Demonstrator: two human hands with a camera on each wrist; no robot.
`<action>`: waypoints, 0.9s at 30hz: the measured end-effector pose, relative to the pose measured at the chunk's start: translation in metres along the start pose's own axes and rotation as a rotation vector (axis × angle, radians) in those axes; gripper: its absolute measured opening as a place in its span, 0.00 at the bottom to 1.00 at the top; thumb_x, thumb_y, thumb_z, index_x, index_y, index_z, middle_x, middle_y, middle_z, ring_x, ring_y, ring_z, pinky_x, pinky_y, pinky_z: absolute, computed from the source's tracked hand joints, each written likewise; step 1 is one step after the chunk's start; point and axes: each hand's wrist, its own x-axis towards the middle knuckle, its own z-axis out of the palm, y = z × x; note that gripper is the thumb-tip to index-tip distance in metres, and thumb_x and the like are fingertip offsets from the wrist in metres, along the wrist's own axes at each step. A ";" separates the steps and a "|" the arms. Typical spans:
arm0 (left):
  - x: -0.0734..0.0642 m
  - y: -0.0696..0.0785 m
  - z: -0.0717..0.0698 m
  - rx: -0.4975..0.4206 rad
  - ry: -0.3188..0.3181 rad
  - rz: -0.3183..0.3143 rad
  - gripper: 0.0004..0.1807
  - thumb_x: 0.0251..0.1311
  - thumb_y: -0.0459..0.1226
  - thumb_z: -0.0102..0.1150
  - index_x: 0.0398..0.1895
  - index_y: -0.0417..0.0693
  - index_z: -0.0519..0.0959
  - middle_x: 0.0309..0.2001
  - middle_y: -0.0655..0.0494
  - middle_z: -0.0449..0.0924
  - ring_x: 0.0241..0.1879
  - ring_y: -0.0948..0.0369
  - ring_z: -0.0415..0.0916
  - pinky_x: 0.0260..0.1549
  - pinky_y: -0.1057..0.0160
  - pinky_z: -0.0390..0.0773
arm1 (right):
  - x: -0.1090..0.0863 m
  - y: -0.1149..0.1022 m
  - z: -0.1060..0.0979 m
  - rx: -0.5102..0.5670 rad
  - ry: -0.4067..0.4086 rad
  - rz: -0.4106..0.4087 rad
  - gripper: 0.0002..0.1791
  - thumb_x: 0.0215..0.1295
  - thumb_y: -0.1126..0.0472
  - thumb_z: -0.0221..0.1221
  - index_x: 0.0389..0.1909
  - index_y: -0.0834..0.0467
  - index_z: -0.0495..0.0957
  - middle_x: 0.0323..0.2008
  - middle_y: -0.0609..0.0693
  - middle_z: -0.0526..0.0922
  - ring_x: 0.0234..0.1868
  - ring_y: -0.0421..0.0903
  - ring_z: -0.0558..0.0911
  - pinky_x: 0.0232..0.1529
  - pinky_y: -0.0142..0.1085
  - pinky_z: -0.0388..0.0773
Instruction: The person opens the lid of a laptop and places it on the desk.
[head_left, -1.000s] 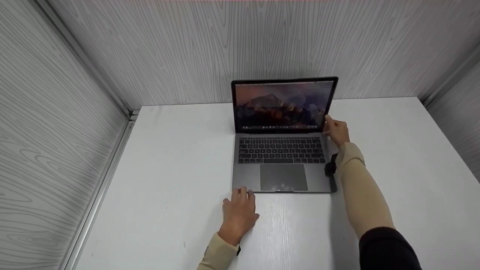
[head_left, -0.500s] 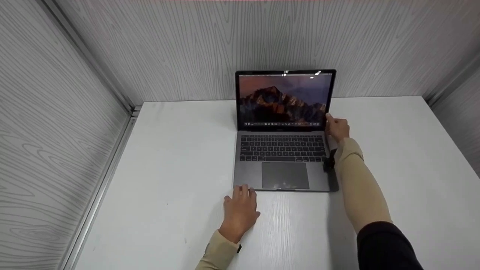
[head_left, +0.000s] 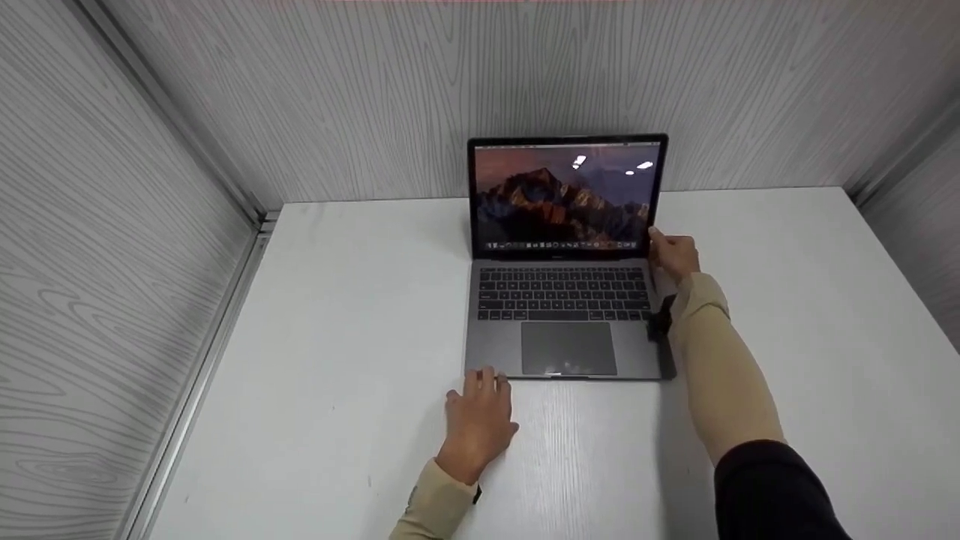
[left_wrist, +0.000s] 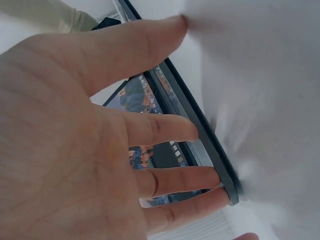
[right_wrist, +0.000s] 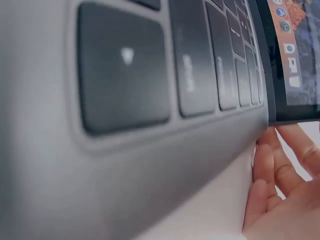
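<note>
A grey laptop (head_left: 568,351) stands with its lid raised, its lit screen (head_left: 525,176) showing a mountain picture. My left hand (head_left: 478,421) lies at the laptop's front left, its fingertips touching the front edge. In the left wrist view, the fingers (left_wrist: 165,177) of that hand are extended and apart against this edge. My right hand (head_left: 675,255) holds the lower right side of the lid between thumb and fingers. The right wrist view shows several fingers (right_wrist: 265,162) by the hinge corner, beside the keyboard (right_wrist: 125,70); the fingers behind the lid are partly hidden.
The laptop rests on a white table (head_left: 360,322). A grey wood-grain panel (head_left: 375,97) rises close behind the lid, and another side panel (head_left: 97,300) runs along the left with a metal rail. A black wrist camera (head_left: 660,324) sits over the keyboard's right side.
The lid has tilted back, and its screen has become brighter, with light reflections near the top. Both hands stay at nearly the same places on the laptop.
</note>
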 end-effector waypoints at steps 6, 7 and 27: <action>0.001 -0.001 -0.004 -0.020 -0.017 0.005 0.39 0.56 0.54 0.73 0.62 0.37 0.77 0.55 0.43 0.73 0.56 0.49 0.71 0.36 0.49 0.81 | -0.006 0.003 -0.007 -0.018 -0.067 0.009 0.26 0.79 0.53 0.50 0.59 0.74 0.77 0.53 0.66 0.82 0.51 0.52 0.81 0.54 0.42 0.76; 0.001 -0.001 -0.005 -0.028 -0.022 0.003 0.39 0.56 0.54 0.73 0.62 0.37 0.77 0.55 0.43 0.73 0.56 0.49 0.71 0.36 0.49 0.81 | -0.008 0.003 -0.008 -0.026 -0.083 0.007 0.25 0.79 0.55 0.51 0.59 0.74 0.77 0.54 0.68 0.81 0.54 0.55 0.80 0.57 0.45 0.74; 0.000 0.000 -0.005 -0.044 -0.043 0.002 0.38 0.57 0.54 0.72 0.62 0.36 0.76 0.53 0.42 0.72 0.56 0.48 0.70 0.35 0.49 0.82 | -0.066 0.018 -0.036 -0.200 -0.379 -0.063 0.25 0.65 0.72 0.61 0.61 0.77 0.73 0.56 0.72 0.78 0.48 0.51 0.79 0.49 0.37 0.76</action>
